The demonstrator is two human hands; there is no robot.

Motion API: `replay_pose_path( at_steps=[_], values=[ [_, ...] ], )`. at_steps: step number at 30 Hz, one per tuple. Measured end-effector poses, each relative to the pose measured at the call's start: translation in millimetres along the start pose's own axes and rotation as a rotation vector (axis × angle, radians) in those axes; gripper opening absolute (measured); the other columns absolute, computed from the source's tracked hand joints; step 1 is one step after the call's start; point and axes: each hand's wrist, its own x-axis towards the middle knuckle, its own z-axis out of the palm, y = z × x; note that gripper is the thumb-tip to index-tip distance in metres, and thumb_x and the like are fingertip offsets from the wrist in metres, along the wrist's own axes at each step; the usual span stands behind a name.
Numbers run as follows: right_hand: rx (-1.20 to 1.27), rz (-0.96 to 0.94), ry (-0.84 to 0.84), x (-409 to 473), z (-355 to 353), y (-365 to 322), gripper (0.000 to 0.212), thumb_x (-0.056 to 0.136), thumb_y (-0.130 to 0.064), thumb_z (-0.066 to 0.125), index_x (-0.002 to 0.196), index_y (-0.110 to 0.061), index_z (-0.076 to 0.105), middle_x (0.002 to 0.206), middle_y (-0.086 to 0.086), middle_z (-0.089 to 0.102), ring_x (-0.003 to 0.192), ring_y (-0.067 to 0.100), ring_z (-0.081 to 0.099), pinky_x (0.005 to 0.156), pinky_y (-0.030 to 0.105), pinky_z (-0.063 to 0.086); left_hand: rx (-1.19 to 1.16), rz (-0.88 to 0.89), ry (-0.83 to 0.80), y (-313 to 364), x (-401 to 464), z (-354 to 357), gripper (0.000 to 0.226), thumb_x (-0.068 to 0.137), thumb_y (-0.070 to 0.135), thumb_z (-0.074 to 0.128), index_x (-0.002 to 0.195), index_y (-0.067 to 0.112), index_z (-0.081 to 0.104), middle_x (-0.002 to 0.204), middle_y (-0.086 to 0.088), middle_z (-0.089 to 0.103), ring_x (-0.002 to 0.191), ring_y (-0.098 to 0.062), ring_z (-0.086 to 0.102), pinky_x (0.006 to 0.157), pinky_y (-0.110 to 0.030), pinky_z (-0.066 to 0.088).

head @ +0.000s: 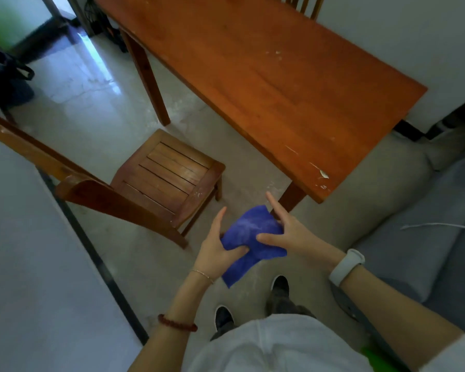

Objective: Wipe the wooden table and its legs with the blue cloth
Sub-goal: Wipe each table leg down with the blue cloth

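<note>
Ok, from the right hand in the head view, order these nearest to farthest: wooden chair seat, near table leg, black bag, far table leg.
From the right hand:
1. Near table leg, just above it.
2. Wooden chair seat, to the left.
3. Far table leg, upper left.
4. Black bag, far left.

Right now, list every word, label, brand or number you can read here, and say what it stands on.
None can be read. The wooden table, blue cloth, wooden chair and the white wristband show no lettering; the band's face carries no legible digits.
</note>
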Motion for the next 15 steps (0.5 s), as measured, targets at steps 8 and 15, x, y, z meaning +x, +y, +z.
replay_pose_path(
  at_steps=[8, 15],
  values=[
    [-0.582, -0.139, -0.050, 20.2, -94.4, -6.2, 0.050, 0.086, -0.016, 0.062, 0.132, -0.017, 0.044, 0.128, -0.002, 0.047, 0.117, 0.010, 0.045, 0.091, 0.009, 0.030, 0.250, 0.035, -0.079, 30.3, 61.3, 34.3, 0.055, 0.064, 0.049, 0.061, 0.113, 0.025, 0.053, 0.112, 0.001, 0.057, 0.104, -0.013, 0.054, 0.095, -0.028, 0.044],
    [-0.626, -0.252, 0.154, 51.8, -192.5, -8.5, 0.022, 0.083, -0.017, 0.065, 0.102, -0.007, 0.061, 0.116, -0.003, 0.035, 0.111, 0.012, 0.033, 0.102, 0.027, 0.027, 0.083, -0.096, -0.074, 72.5, 125.5, 130.6, 0.069, 0.063, 0.025, 0.081, 0.118, 0.023, 0.039, 0.110, 0.005, 0.051, 0.095, -0.008, 0.053, 0.079, -0.017, 0.047]
  ],
)
